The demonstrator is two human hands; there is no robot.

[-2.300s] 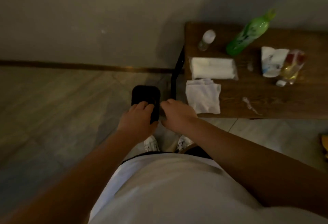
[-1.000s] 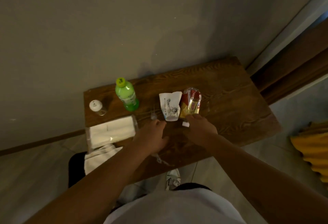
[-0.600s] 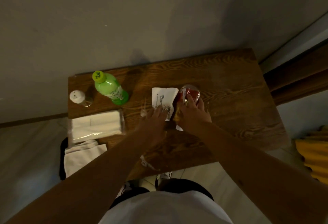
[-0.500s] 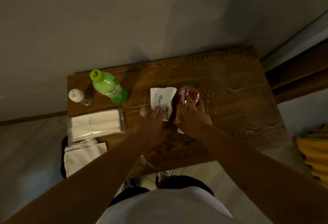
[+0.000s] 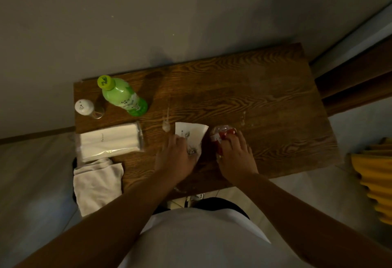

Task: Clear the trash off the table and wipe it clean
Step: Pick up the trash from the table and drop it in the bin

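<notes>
On the dark wooden table lies a flattened white paper cup with a printed drawing. My left hand grips its near end. Just right of it lies a clear plastic bottle with a red label; my right hand closes over its near part and hides most of it. A small scrap of wrapper lies left of the cup. A white cloth hangs over the table's near left corner.
A green bottle and a white-capped shaker stand at the far left. A pack of white tissues lies in front of them. Pale smears mark the wood. A wall runs behind the table; something yellow lies on the floor at right.
I turned from a black bin on the floor to face the table. Both hands reached in; the left closed on the paper cup, the right on the red-label bottle.
</notes>
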